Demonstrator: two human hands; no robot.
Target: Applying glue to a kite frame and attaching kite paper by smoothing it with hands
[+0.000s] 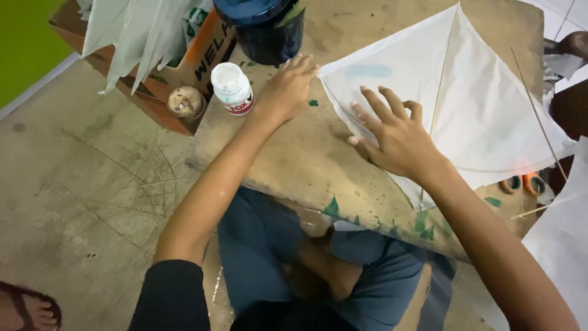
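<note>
The white paper kite (484,104) lay flat on the stained wooden board (306,159), which rested across the seated person's lap, the kite occupying the board's right half with thin stick spars visible through the paper. The left hand (288,89) was placed palm down at the kite's left corner, fingers held together, the fingertips touching the paper's edge; nothing was pinched. The right hand (395,138) rested on the kite's lower left edge, fingers spread and pressed flat against the paper, thumb lying on the board just beside the edge. A small white glue bottle (233,89) stood upright on the board near the left hand, not touching it. A dark blue jar (266,27) stood behind that hand at the board's far edge. An orange cardboard box (184,61) holding white paper pieces sat on the floor to the left, with a small round tin (185,102) against it. Orange-handled scissors (523,184) lay partly beneath the kite's right edge. A loose thin stick (539,116) lay across the kite's right side.
</note>
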